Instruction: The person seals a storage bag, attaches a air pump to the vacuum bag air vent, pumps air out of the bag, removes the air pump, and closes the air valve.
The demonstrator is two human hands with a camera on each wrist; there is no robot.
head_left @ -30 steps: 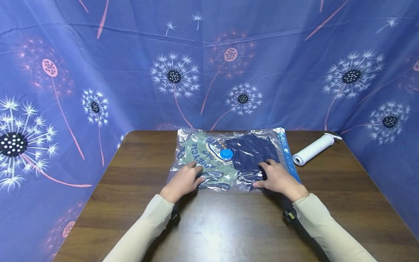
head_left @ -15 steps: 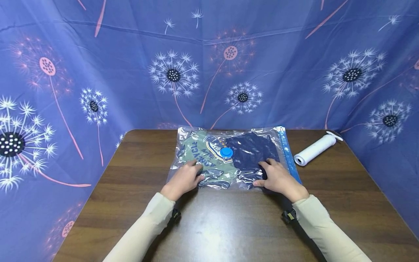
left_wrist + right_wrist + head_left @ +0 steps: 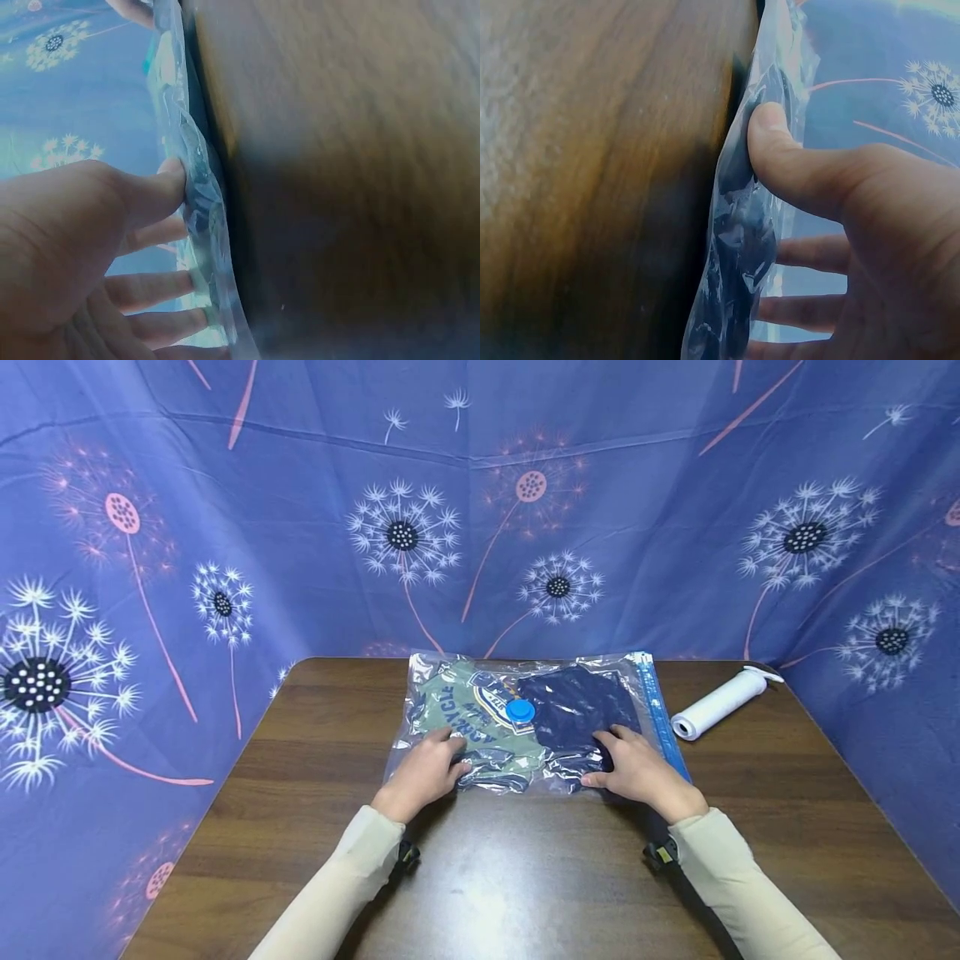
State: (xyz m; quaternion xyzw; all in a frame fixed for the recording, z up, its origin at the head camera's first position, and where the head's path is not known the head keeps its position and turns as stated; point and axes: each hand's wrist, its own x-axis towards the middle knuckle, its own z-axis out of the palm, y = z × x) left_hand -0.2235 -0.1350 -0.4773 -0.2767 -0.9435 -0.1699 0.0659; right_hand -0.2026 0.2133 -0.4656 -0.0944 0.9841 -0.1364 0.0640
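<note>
A clear vacuum storage bag [image 3: 553, 764] lies flat on the table with folded clothes sealed in it. Inside, a green printed shirt [image 3: 442, 706] is on the left and a dark navy garment [image 3: 573, 706] on the right. Between them sits a round blue valve cap [image 3: 520, 711]. My left hand [image 3: 422, 775] rests on the bag's near left part, fingers spread and thumb on its edge. On the near right part rests my right hand [image 3: 641, 770], also with spread fingers. Both wrist views show the fingertips touching the plastic, the left thumb [image 3: 161, 191] and right thumb [image 3: 769, 135] included.
A white hand pump [image 3: 718, 703] lies to the right of the bag, its handle toward the back. Along the bag's right side runs a blue zip strip [image 3: 662, 714]. A blue dandelion-print cloth [image 3: 480, 527] hangs behind the brown wooden table [image 3: 510, 877].
</note>
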